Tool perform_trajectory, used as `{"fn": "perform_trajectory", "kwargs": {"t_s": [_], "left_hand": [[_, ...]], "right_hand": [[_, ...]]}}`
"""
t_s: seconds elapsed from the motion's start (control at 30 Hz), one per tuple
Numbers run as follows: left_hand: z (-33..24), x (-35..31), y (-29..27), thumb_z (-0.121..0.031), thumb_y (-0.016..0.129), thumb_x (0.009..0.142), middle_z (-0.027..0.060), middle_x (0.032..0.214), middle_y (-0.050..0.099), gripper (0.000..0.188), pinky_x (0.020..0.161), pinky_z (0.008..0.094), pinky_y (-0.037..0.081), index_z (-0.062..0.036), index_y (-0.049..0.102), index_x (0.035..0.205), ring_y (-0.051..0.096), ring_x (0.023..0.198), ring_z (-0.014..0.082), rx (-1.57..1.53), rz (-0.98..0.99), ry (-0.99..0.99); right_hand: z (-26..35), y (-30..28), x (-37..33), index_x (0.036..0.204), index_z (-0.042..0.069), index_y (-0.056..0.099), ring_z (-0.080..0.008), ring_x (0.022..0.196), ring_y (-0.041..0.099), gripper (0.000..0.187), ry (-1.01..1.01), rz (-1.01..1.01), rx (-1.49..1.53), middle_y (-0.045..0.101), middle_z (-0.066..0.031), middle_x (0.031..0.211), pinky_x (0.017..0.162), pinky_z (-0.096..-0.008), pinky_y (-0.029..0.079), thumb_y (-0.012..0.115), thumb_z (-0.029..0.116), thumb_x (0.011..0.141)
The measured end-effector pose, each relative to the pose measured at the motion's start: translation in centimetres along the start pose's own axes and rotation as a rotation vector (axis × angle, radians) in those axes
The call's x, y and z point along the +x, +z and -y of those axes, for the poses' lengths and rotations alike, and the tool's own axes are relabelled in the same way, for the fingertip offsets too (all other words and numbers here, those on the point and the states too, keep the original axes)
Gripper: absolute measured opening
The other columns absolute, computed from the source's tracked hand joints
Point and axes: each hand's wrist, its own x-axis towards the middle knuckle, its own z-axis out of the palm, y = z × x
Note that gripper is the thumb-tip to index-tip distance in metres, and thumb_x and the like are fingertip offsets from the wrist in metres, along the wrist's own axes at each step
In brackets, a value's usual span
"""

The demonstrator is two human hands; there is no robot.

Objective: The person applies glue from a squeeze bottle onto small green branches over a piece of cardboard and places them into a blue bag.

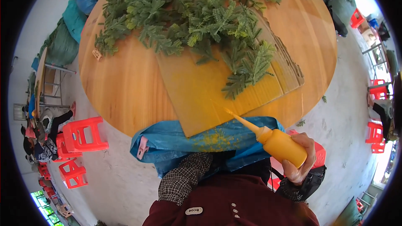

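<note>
In my right hand [300, 159] is a yellow squeeze bottle [281, 147] with a long tapered nozzle, tilted so its tip points up and left over the cardboard's near edge. My fingers are wrapped round the bottle's body. My left forearm [186, 178], in a checked sleeve, reaches toward the blue sheet [167, 136]; the hand itself is hidden there. The cardboard [201, 96], stained yellow, lies on the round wooden table [121, 83]. A green artificial fir sprig [253, 65] rests on the cardboard, and a large heap of fir branches [176, 8] covers the far side.
The blue sheet hangs over the near table edge, with yellow specks and a pink clip [143, 147] on it. Red plastic stools [86, 134] stand to the left, others to the right. Green sacks [63, 44] are piled at the far left. People sit at both sides of the room.
</note>
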Motion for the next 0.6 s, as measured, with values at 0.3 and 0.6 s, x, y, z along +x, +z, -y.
{"fn": "perform_trajectory", "kwargs": {"t_s": [0.3, 0.6], "left_hand": [[-9.1, 7.6, -15.1, -0.026, 0.05, 0.095, 0.0188, 0.109, 0.067, 0.029, 0.082, 0.0498, 0.051, -0.008, 0.067, 0.111, 0.065, 0.099, 0.0399, 0.085, 0.069, -0.128], [-21.7, 12.2, -35.0, -0.025, 0.051, 0.095, 0.0165, 0.109, 0.067, 0.028, 0.083, 0.05, 0.051, -0.0098, 0.066, 0.113, 0.065, 0.098, 0.038, 0.167, 0.242, -0.321]], "right_hand": [[0.4, 0.3, -0.8, 0.113, 0.0, 0.053, -0.0183, 0.081, 0.06, 0.049, 0.028, 0.109, 0.045, 0.062, -0.0121, 0.093, 0.073, -0.0304, 0.048, 0.069, 0.021, 0.071], [2.8, -0.2, -1.4, 0.115, 0.001, 0.055, -0.0189, 0.087, 0.063, 0.048, 0.004, 0.083, 0.008, 0.064, -0.0125, 0.098, 0.08, -0.0316, 0.05, 0.068, 0.019, 0.072]]}}
